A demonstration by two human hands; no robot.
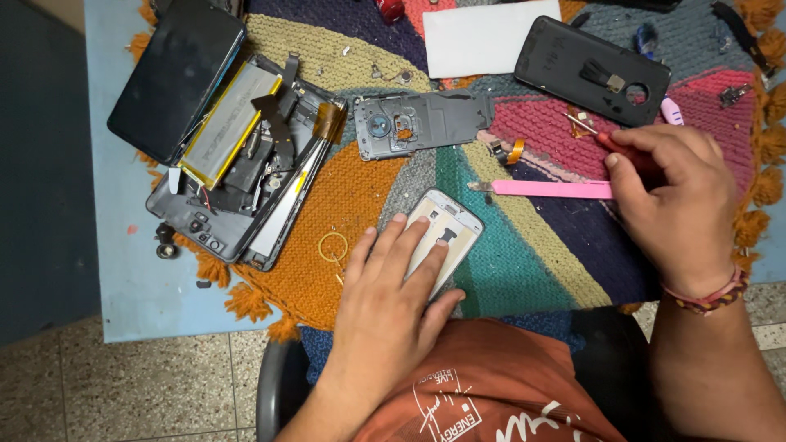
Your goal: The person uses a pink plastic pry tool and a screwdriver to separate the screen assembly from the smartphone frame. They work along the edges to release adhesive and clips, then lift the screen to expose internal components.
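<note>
White phone frame (446, 233) under left hand (385, 303), near mat's front edge.

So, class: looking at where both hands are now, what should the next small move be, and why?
Probably bring the right hand with its red-handled screwdriver across to the white phone frame. The left hand lies flat on that frame, pinning it to the woven mat, while the tool's tip points away, above the pink pry tool. The frame looks steadied for work, yet nothing touches it.
</note>
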